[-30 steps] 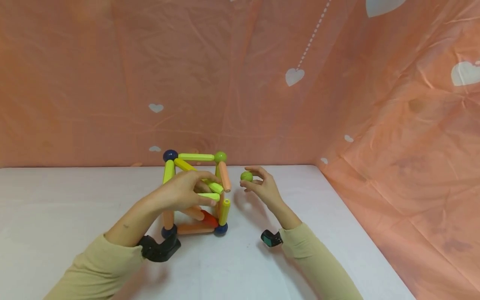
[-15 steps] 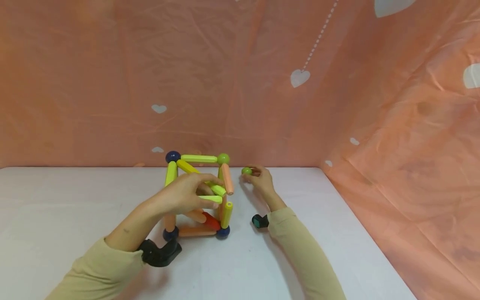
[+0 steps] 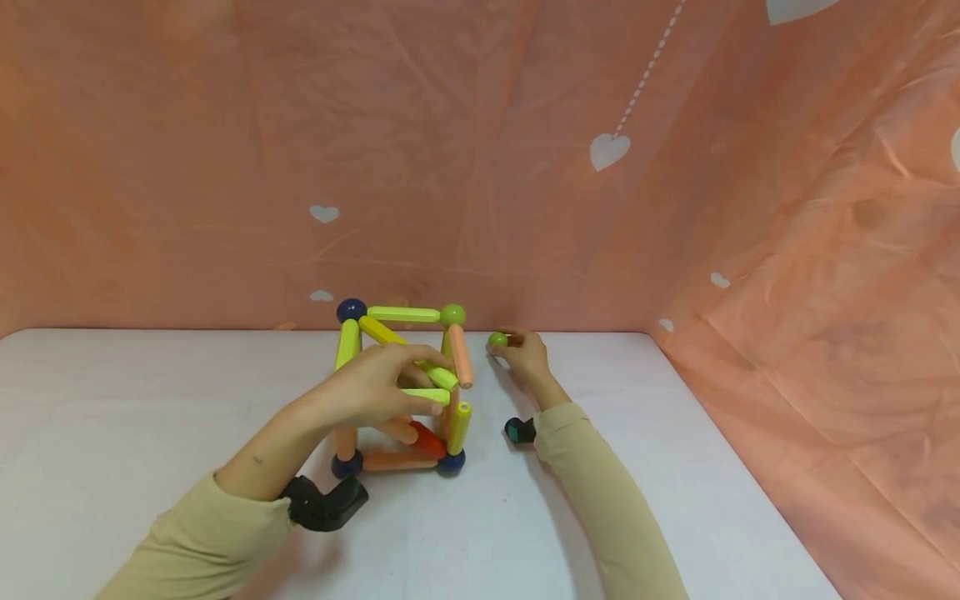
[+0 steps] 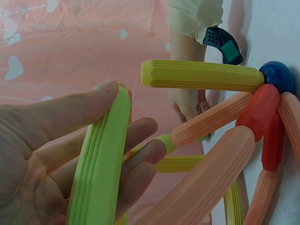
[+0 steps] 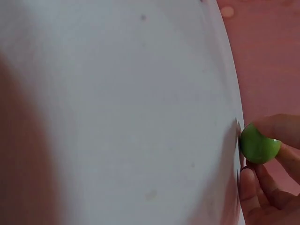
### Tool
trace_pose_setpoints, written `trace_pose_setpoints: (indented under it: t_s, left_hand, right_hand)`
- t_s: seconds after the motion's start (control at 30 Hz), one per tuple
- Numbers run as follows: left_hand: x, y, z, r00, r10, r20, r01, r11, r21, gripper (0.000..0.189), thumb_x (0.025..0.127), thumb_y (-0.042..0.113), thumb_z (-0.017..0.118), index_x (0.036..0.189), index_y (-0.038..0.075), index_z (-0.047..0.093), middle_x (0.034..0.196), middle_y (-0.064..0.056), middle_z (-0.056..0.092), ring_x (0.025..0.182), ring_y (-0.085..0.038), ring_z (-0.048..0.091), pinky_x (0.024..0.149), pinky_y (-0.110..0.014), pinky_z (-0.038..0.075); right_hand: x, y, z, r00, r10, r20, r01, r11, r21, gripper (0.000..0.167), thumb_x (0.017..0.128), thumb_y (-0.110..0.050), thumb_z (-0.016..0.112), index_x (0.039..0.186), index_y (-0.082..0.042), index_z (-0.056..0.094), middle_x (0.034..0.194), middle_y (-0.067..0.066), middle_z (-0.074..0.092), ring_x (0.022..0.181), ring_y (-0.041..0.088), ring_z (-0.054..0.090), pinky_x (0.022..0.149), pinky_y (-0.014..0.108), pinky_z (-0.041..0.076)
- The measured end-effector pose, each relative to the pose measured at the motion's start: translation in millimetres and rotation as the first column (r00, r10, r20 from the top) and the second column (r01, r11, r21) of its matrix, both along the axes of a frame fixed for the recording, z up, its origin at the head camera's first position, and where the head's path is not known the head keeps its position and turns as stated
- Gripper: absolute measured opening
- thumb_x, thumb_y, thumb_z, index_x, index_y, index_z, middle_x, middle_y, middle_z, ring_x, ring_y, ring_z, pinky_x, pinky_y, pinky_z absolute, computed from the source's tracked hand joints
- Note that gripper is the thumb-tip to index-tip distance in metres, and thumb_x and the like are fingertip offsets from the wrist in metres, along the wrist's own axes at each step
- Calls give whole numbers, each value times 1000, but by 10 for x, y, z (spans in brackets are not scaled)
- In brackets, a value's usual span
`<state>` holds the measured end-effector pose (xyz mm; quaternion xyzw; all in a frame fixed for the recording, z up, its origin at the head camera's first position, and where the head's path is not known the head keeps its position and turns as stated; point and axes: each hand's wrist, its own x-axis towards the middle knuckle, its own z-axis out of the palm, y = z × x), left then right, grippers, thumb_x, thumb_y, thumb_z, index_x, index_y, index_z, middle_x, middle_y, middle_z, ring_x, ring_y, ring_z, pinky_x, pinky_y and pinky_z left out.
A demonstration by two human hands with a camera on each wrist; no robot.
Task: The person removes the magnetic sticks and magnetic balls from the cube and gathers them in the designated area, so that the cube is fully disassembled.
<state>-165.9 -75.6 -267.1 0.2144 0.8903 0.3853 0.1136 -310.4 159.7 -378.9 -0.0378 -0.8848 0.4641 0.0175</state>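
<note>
A cube-like frame of magnetic building rods and balls (image 3: pixel 397 461) stands on the white table. My left hand (image 3: pixel 367 387) reaches into its near upper part. In the left wrist view, thumb and fingers hold a light green rod (image 4: pixel 101 164), whose upper end shows at the thumb tip. A yellow rod (image 4: pixel 201 75) rises from a dark blue ball (image 4: pixel 277 77) at a lower corner, its other end bare. From the green corner ball (image 3: pixel 452 315), a peach rod (image 3: pixel 461 357) extends with a free end. Right of the frame, my right hand (image 3: pixel 527 357) pinches a green ball (image 5: pixel 260 145) close over the table.
The white table (image 3: pixel 637 500) ends at the back against a pink cloth (image 3: pixel 480 167) with pale hearts. More of this cloth (image 3: pixel 840 333) hangs along the right side. A dark wrist device (image 3: pixel 324 504) sits below my left wrist, near the frame's lower left corner.
My right hand has carried the green ball farther back, toward the table's far edge. The left hand keeps its hold on the light green rod. The head view has shifted slightly.
</note>
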Motion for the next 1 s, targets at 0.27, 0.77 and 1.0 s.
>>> trace_pose_setpoints:
  t_s: [0.27, 0.77, 1.0]
  left_hand:
    - [-13, 5, 15, 1000, -14, -16, 14, 1000, -18, 42, 84, 25, 75, 123, 17, 61, 99, 1, 72, 102, -19, 66, 89, -41, 50]
    - [-7, -31, 42, 999, -33, -26, 32, 999, -19, 44, 85, 26, 74, 125, 16, 60, 99, 1, 71, 101, -19, 66, 88, -43, 51]
    - [-12, -43, 27, 999, -37, -21, 37, 999, -5, 42, 85, 26, 74, 123, 18, 61, 103, 0, 71, 102, -20, 66, 84, -40, 53]
  right_hand:
    - [173, 67, 97, 999, 36, -25, -36, 999, 2, 62, 83, -17, 72, 139, -7, 49, 133, 20, 55, 123, 33, 52, 100, 43, 45]
    - [1211, 126, 215, 841, 540, -16, -526, 811, -255, 49, 87, -16, 69, 132, -1, 53, 132, 18, 57, 122, 32, 54, 94, 35, 50]
    - [1314, -36, 115, 781, 623, -46, -621, 767, -163, 39, 83, -11, 73, 119, -2, 61, 116, 13, 64, 106, 22, 59, 87, 27, 51]
